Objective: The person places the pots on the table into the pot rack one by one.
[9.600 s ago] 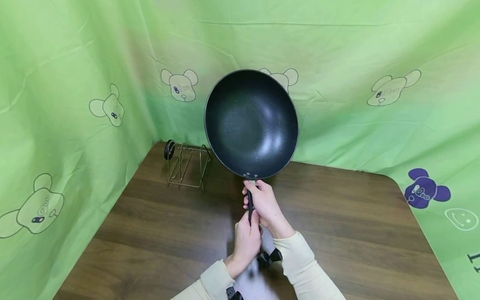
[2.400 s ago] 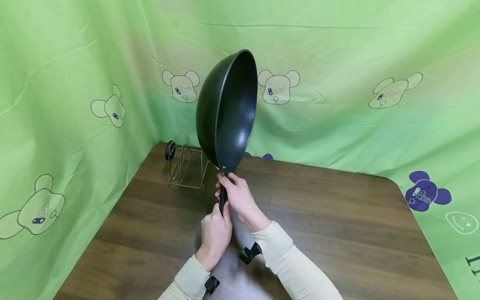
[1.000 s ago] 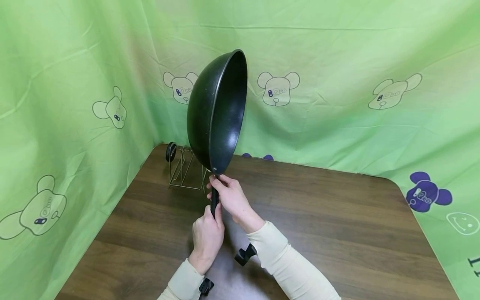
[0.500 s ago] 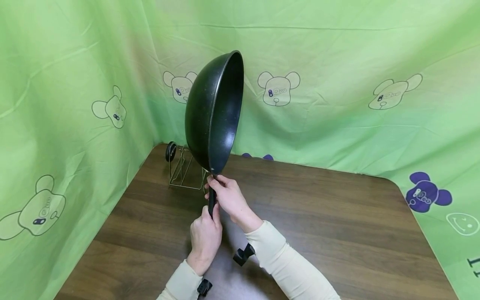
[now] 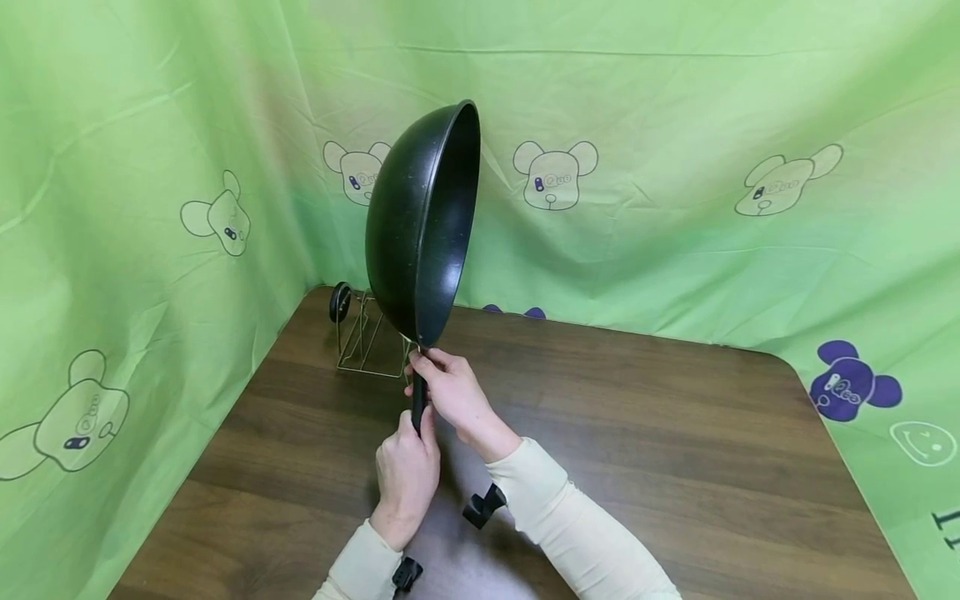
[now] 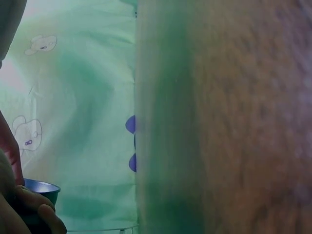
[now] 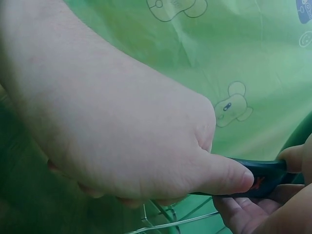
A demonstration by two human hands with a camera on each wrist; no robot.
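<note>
A deep black wok (image 5: pixel 397 225) is held upright above the table in the head view, its opening turned to the right and its rounded underside to the left. My left hand (image 5: pixel 407 467) grips the lower end of the black handle (image 5: pixel 418 404), thumb along it. Higher up, my right hand (image 5: pixel 456 398) holds the handle close under the wok, its far fingers partly hidden. In the right wrist view the left hand (image 7: pixel 131 131) fills much of the picture, with a red mark on the handle (image 7: pixel 265 178) by its thumb. Part of the wok (image 6: pixel 45 186) shows in the left wrist view.
A thin wire rack (image 5: pixel 367 367) stands at the back left of the brown wooden table (image 5: pixel 637 433), partly behind the wok. A black disc (image 5: pixel 341 302) sits at its left corner. Green printed cloth (image 5: pixel 660 100) hangs around the back and sides.
Since the oldest frame, the wok has turned from facing me to nearly edge-on and moved left with both hands. Over the last second it drifts slightly further left.
</note>
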